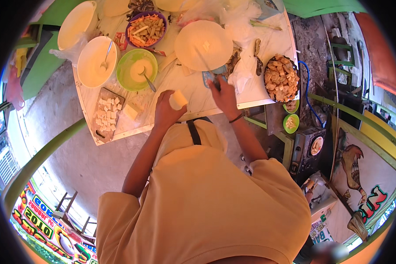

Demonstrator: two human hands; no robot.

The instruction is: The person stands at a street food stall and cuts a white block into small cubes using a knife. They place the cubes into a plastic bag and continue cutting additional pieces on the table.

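Note:
My left hand [168,108], at the table's near edge, grips a pale yellow block [178,99] that looks like tofu. My right hand [224,97] is closed round the handle of a knife [203,57], whose blade reaches over a round pale board [218,39]. A small whitish piece [206,45] lies on that board by the blade tip. Left of my hands, white cubes [106,115] are spread on a small wooden chopping board [97,130]. Another pale block [132,110] sits between this board and my left hand.
A green bowl [124,75] with a spoon and a white tub [84,68] stand at the left. Behind them is a purple bowl [127,37] of cut vegetables. A dark pan [267,90] of browned chunks sits near the right edge, and plastic bags [240,24] lie at the back.

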